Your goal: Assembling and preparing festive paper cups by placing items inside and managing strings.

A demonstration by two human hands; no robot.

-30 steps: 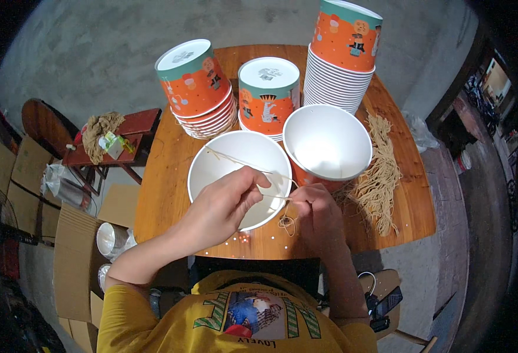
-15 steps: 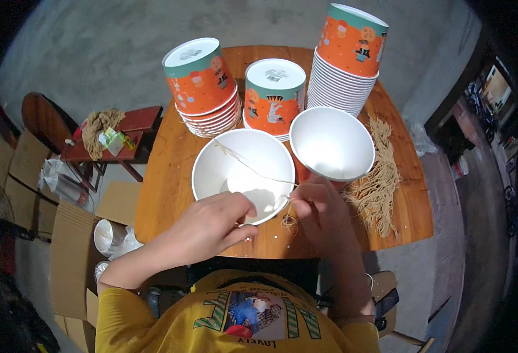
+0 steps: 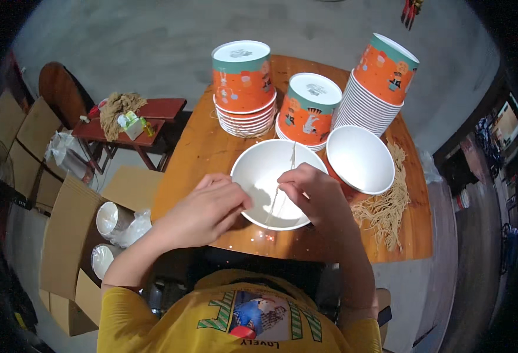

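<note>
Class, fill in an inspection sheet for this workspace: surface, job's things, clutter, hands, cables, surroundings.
Surface: wooden table, glossy.
Job's things: white bowl in front of the person, thin string across it; second bowl to its right.
Clutter: three stacks of orange bowls; string bundle at the right edge.
Hands: left hand at the bowl's rim; right hand pinching the string.
Cables: nothing seen.
Surroundings: cardboard boxes, red stool, concrete floor.

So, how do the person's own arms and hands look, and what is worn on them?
Both forearms are bare, and the left hand and right hand wear no gloves. No ring or watch shows. Short sleeves of a yellow shirt cover the upper arms; the shirt has a colourful print on the chest.
</note>
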